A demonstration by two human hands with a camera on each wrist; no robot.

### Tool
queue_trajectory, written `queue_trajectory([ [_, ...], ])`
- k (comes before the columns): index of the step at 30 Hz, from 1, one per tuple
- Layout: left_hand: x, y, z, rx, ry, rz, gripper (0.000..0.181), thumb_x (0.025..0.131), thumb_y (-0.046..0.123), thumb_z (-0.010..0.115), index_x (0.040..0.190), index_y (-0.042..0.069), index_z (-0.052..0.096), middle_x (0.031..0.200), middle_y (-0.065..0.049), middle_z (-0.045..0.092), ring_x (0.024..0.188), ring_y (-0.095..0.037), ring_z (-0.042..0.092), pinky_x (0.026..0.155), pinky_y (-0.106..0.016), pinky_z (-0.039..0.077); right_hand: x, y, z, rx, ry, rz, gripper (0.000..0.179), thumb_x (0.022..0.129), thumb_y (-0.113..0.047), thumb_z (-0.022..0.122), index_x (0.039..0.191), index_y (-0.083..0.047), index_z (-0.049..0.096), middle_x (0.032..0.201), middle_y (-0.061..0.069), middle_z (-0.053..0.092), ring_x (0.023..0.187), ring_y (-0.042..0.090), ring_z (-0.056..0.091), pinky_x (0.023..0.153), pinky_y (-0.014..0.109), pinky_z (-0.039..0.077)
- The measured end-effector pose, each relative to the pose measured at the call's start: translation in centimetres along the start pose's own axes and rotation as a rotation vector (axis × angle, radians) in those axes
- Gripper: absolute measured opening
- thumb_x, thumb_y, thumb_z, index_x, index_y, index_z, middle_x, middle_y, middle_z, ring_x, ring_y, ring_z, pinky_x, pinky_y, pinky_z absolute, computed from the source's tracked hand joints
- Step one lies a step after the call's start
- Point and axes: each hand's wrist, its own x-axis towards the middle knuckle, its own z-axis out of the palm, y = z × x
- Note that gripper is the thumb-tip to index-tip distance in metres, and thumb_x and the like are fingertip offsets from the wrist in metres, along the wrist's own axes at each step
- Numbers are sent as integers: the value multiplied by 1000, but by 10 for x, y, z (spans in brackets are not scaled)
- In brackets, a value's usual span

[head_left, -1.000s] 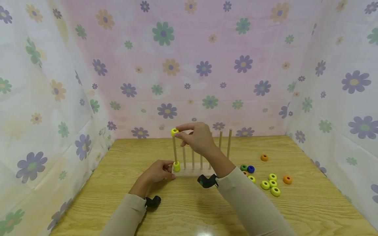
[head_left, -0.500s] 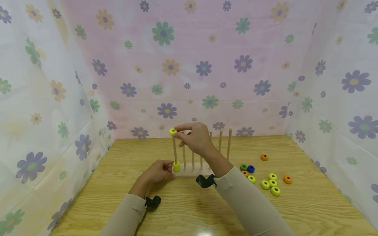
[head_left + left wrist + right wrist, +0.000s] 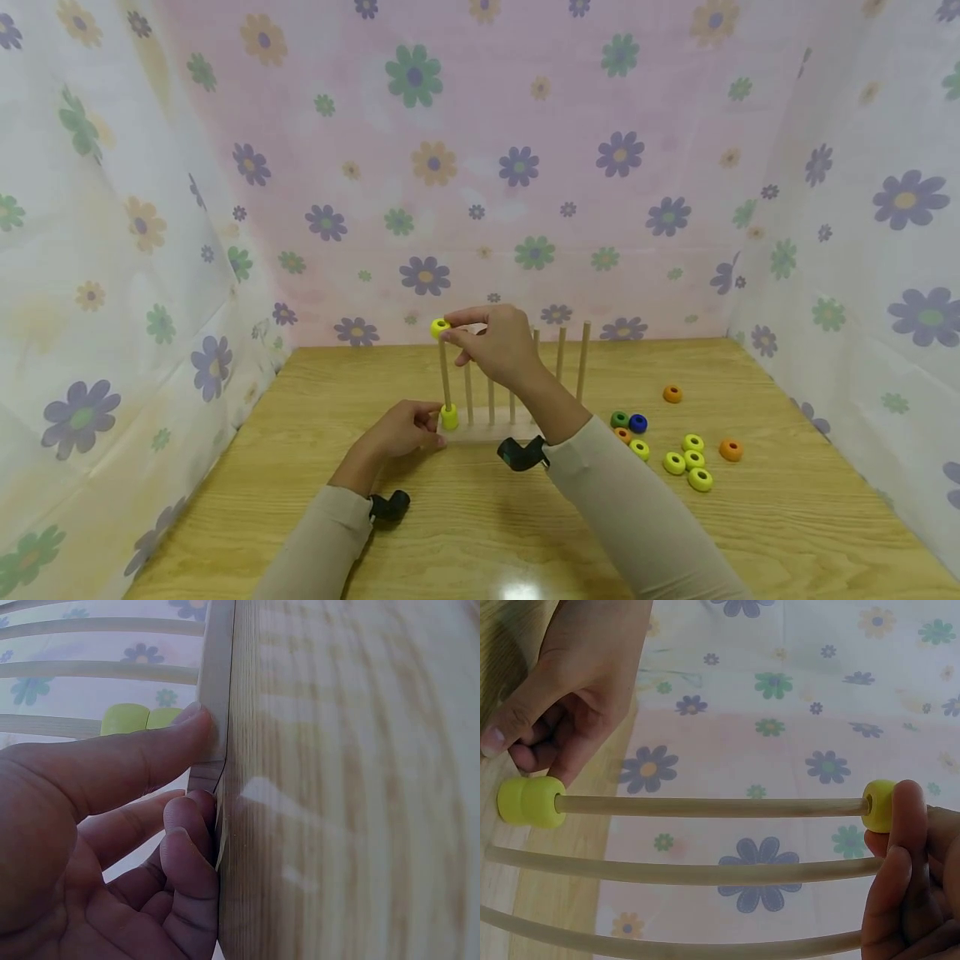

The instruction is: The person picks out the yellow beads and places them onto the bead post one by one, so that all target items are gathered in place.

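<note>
A wooden peg rack has a pale base and a row of upright pegs. At the top of the leftmost peg, my right hand pinches a yellow bead between thumb and fingers. The right wrist view shows the peg's tip at the hole of that bead. Two yellow beads sit stacked at the foot of the same peg. My left hand grips the left end of the base, thumb along its front. My right hand covers parts of the middle pegs.
Right of the rack lie several loose yellow beads, a green bead, a blue bead and orange beads on the wooden table. Flowered cloth stands behind and at both sides.
The right hand and its yellow bead have shifted slightly left at the peg's top. The head view has tilted a little. My left hand keeps its grip on the base.
</note>
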Motion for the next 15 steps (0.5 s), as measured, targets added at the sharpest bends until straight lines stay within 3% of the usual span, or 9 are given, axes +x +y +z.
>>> queue_trajectory([
  [6, 1, 0, -1, -1, -3, 3, 71, 88, 15, 84, 151, 3, 53, 95, -7, 64, 77, -18, 53, 64, -30, 45, 1, -1, 0, -8, 0, 20, 20, 94, -29, 79, 112, -21, 82, 103, 1, 79, 56, 15, 72, 37, 24, 29],
  [15, 0, 0, 0, 1, 4, -5, 70, 87, 14, 85, 149, 4, 55, 95, -7, 64, 78, -18, 53, 64, -30, 44, -1, 1, 2, 2, -3, 19, 20, 94, -28, 79, 112, -20, 82, 94, -2, 80, 54, 16, 71, 37, 25, 30],
])
